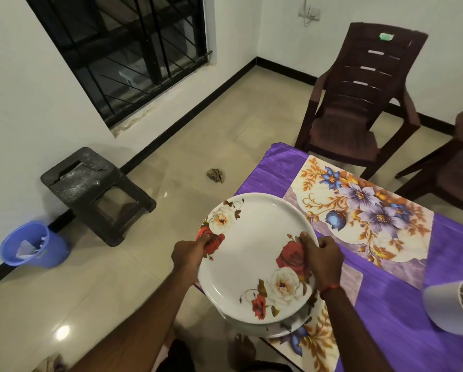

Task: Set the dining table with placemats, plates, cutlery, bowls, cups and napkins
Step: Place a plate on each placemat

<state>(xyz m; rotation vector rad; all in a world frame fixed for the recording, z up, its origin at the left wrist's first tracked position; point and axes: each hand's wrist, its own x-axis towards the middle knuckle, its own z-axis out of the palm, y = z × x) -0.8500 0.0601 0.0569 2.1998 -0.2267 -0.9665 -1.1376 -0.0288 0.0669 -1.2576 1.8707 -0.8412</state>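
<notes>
A white plate (252,253) with red and cream roses is held tilted above the near left corner of the table (402,318), which wears a purple cloth. My left hand (191,253) grips its left rim. My right hand (323,257) grips its right rim. Under it more plates (273,328) are stacked on a floral placemat (313,345) at the table's near edge. A second floral placemat (359,210) lies bare farther along the table.
A white cup-like container (450,307) lies at the right edge. Two brown plastic chairs (359,98) stand beyond the table. On the floor to the left are a dark stool (96,189), a blue bin (34,245) and a crumpled scrap (215,175).
</notes>
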